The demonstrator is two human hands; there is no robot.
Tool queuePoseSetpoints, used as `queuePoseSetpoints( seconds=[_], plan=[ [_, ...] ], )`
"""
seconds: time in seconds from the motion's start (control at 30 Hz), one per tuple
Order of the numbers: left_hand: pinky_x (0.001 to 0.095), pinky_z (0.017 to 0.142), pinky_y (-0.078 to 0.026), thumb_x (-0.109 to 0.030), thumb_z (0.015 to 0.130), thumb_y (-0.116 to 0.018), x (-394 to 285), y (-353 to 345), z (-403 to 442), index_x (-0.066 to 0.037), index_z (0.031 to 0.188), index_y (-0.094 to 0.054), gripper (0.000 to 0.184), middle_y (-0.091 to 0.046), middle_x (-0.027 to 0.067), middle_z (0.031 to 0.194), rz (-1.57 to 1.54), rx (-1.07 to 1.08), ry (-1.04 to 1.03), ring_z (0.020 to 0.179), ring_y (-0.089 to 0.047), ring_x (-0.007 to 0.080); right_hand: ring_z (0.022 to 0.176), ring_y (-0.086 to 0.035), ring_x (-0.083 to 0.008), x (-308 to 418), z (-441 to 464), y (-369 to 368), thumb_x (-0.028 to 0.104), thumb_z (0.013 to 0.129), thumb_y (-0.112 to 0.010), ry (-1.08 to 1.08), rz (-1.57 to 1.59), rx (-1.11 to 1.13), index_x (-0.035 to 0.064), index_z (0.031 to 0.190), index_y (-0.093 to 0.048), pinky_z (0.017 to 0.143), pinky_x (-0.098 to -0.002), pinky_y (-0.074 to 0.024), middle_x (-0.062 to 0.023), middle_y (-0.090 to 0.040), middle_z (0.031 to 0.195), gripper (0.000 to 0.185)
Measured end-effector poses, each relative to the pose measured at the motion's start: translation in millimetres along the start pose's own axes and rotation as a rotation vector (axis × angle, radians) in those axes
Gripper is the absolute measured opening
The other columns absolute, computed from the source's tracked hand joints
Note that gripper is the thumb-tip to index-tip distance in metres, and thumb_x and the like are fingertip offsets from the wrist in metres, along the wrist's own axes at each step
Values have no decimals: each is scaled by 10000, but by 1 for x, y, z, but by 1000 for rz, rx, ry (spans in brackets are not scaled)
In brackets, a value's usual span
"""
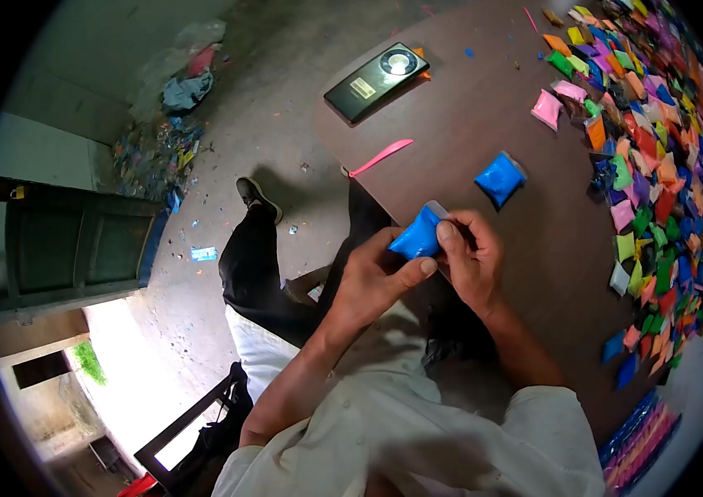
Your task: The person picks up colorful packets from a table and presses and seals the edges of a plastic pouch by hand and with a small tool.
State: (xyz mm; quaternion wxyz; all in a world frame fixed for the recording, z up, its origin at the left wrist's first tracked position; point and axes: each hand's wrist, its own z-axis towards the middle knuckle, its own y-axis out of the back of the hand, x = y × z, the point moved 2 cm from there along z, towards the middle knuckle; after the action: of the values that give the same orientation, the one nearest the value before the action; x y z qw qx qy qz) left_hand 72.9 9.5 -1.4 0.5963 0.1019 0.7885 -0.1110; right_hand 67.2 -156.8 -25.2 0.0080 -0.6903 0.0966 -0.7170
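Note:
A small blue packet [416, 235] with a clear edge is held between both hands, over the near edge of the brown table. My left hand [376, 277] is closed on its lower left side, thumb along the bottom. My right hand [471, 257] pinches the clear upper right edge between thumb and fingers. A second blue packet [500, 179] lies on the table just beyond my right hand. Further off, a pink plastic knife-like tool [381, 157] rests at the table edge. What fills the packets cannot be made out.
Many small coloured packets [658, 190] are heaped along the right of the table [451, 108]. A phone [376, 81] lies near the far left edge. Pink packets [546, 109] sit apart from the heap. Litter [157, 161] covers part of the floor at left.

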Motion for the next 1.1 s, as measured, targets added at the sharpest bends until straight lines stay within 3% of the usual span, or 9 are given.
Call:
queuePoseSetpoints(
  seconds=[0.13,0.37,0.47,0.53,0.63,0.77,0.83,0.93,1.1],
  plan=[
    [267,772,-542,-107,897,-782,15,0,5,22,1112,-665,277,-716,46,931,-45,-6,96,829,-652,88,686,-513,-24,-2,0,3,166,1016,-651,-1,25,25,-7,1089,-637,589,-205,-423,21,-603,806,188],
    [267,790,-547,-89,893,-787,14,7,4,20,1128,-666,286,-716,40,952,-12,1,111,861,-662,99,683,-519,-23,0,1,4,162,1011,-659,34,-56,66,-8,1059,-644,591,-206,-425,29,-592,771,178],
    [266,827,-531,-117,906,-784,10,6,5,22,1127,-666,287,-713,34,976,-119,-2,63,906,-647,93,690,-539,-35,2,1,4,156,1005,-666,20,-44,92,-4,1043,-651,595,-211,-435,15,-600,776,165],
    [262,767,-507,-212,942,-775,11,8,8,6,1124,-680,300,-680,26,899,-71,-73,-58,852,-593,81,697,-552,-42,-1,3,3,149,1000,-671,13,-41,102,-2,1032,-655,597,-216,-442,5,-607,787,156],
    [270,792,-506,-242,960,-758,20,13,9,3,1100,-692,290,-686,16,911,23,-41,-84,865,-590,90,704,-572,-56,-4,3,1,117,972,-688,154,-93,106,1,1003,-663,597,-225,-454,-23,-623,821,123],
    [265,795,-503,-238,966,-751,28,17,8,-2,1081,-701,268,-693,11,923,-11,-50,-116,866,-587,91,692,-577,-69,6,3,0,76,931,-699,108,-180,133,-2,982,-663,589,-237,-458,-42,-631,841,100],
    [252,823,-504,-173,993,-708,26,17,8,1,1098,-682,204,-707,19,973,-24,-19,-90,894,-621,80,686,-575,-72,8,3,0,67,921,-700,94,-218,150,0,981,-661,584,-240,-457,-41,-630,835,98],
    [270,804,-518,-200,982,-730,13,10,7,16,1093,-690,246,-702,27,947,-61,-85,-97,893,-610,91,669,-567,-80,9,3,0,56,916,-698,83,-219,150,1,965,-658,569,-250,-448,-43,-621,822,84],
    [255,818,-516,-165,993,-710,19,11,10,11,1074,-691,195,-717,32,964,-95,-66,-110,895,-630,85,649,-564,-96,8,3,0,45,904,-699,160,-311,202,9,948,-660,553,-262,-439,-51,-608,796,69]
  ],
)
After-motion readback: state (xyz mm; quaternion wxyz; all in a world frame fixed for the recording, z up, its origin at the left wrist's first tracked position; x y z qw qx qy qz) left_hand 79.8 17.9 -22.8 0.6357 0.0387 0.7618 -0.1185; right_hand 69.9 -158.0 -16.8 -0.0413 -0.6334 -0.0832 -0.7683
